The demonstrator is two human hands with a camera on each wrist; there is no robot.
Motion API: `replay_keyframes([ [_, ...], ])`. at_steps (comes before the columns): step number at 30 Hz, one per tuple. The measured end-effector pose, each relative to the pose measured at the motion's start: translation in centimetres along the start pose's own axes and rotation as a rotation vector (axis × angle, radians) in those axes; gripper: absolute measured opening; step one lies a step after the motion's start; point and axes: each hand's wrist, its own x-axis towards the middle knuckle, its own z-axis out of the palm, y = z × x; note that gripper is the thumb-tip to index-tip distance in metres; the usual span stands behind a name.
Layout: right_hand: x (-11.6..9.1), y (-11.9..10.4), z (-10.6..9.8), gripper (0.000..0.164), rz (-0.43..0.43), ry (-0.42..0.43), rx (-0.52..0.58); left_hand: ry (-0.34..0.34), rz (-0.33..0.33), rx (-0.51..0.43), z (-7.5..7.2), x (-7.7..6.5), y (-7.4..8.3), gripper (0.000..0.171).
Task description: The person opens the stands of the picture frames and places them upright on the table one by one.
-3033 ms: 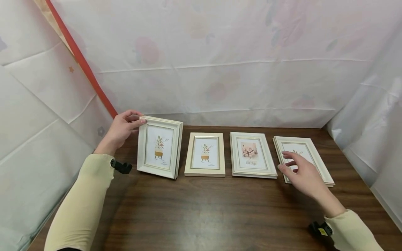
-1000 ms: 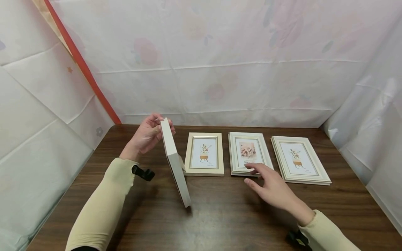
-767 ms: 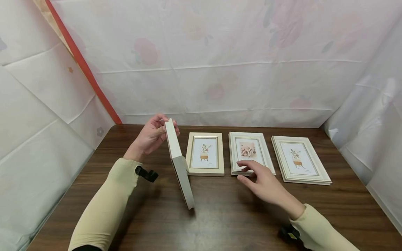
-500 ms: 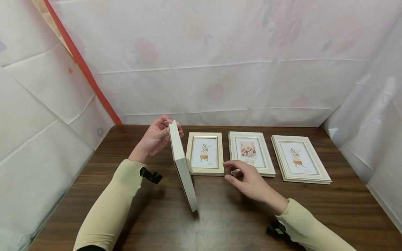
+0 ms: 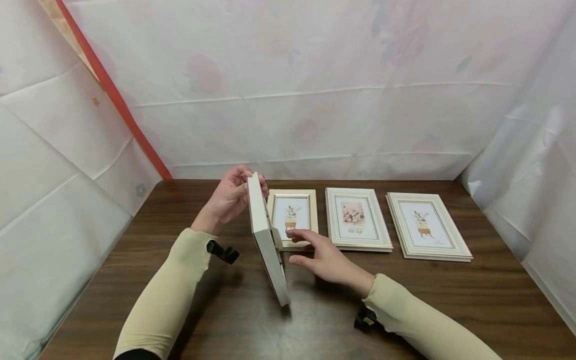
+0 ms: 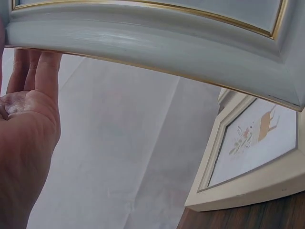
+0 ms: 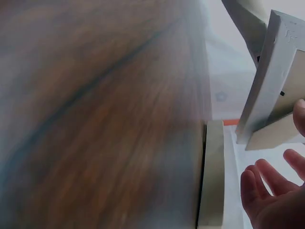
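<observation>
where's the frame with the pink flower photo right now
In the head view, the flower frame lies face up on the table, right of centre, between the frame partly behind the right hand and the far-right frame.

Over to the tabletop [image 5: 324, 325]: dark wood grain, smooth, glossy under the glare. Now the held frame [image 6: 143, 40]: smooth white paint look, soft shine, metallic gold trim [image 6: 272, 34]. Round back, a pale, matt, board-like stand leg [image 7: 274, 132]. Flat paper look to the flower print [image 5: 353, 214]. Behind, thin creased cloth-like backdrop [image 5: 337, 125]. And matt, stretchy-looking fabric for the sleeves [image 5: 168, 290]!
</observation>
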Motion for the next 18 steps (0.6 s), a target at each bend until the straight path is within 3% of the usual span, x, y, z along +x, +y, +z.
replay_keyframes([
  [5, 0.5, -0.2, 0.4, 0.065, 0.041, -0.043, 0.051, -0.005, -0.005, -0.007, 0.2, 0.0, -0.2, 0.011],
  [12, 1.4, -0.4, 0.7, 0.064, 0.042, -0.052, 0.207, -0.002, 0.003, 0.000, 0.3, 0.1, -0.4, 0.012],
  [18, 1.9, -0.4, 0.8, 0.060, 0.062, -0.040, 0.224, -0.016, 0.014, -0.014, 0.5, 0.3, -0.5, 0.011],
])
